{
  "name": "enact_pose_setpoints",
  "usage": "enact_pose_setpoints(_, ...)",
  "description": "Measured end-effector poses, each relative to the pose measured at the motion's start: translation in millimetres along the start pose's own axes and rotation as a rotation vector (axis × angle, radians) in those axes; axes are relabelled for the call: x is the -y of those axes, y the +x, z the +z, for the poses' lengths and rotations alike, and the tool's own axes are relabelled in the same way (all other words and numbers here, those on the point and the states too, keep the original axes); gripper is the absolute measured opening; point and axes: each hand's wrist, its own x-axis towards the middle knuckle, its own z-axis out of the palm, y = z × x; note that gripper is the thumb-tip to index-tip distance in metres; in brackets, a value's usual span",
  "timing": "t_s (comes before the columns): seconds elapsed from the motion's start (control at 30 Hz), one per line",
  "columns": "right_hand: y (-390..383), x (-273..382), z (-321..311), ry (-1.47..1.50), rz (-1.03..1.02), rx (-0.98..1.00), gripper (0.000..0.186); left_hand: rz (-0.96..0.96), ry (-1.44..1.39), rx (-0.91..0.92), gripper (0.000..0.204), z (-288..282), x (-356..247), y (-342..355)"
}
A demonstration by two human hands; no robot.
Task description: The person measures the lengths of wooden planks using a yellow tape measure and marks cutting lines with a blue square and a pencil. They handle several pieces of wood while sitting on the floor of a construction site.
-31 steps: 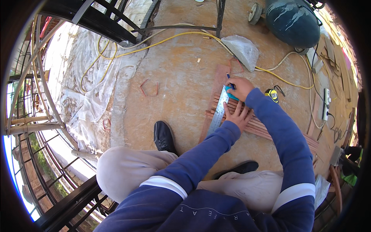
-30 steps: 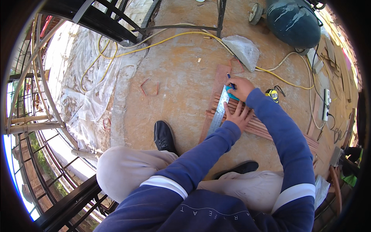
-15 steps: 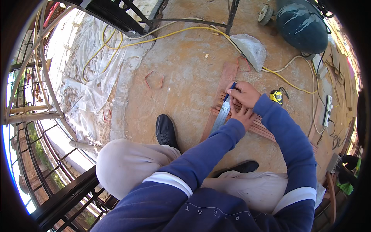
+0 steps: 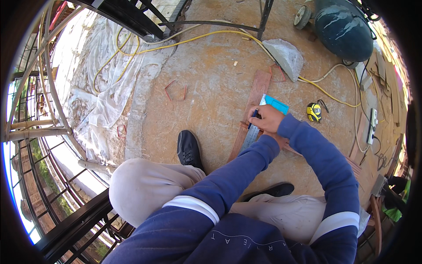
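Square (image 4: 277,104) juts past right hand (image 4: 270,118) holding pen (image 4: 254,115); left hand (image 4: 276,137) mostly hidden, grip unclear.

A hose (image 4: 206,34), a tank (image 4: 343,33) and plastic sheeting (image 4: 103,72) on a stained floor (image 4: 211,79).
The yellow hose runs from the rumpled, translucent sheeting at left toward the right, passing beside a pale half-round slab (image 4: 285,59). The dark, white-streaked tank, with a wheel (image 4: 302,16), stands at upper right; below it lies a white power strip (image 4: 373,119). A black metal frame (image 4: 127,20) stands at upper left.
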Motion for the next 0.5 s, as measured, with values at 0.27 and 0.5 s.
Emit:
enact_pose_setpoints(0.27, 3.5, -1.3, -2.8, -0.088, -0.083, -0.037, 0.022, -0.003, 0.008, -0.032, 0.042, 21.0, 5.9, 4.2)
enact_pose_setpoints(0.5, 7.5, 3.3, -27.8, -0.111, -0.011, -0.13, 0.018, 0.129, 0.276, -0.028, 0.045, -1.3, 1.7, -4.5)
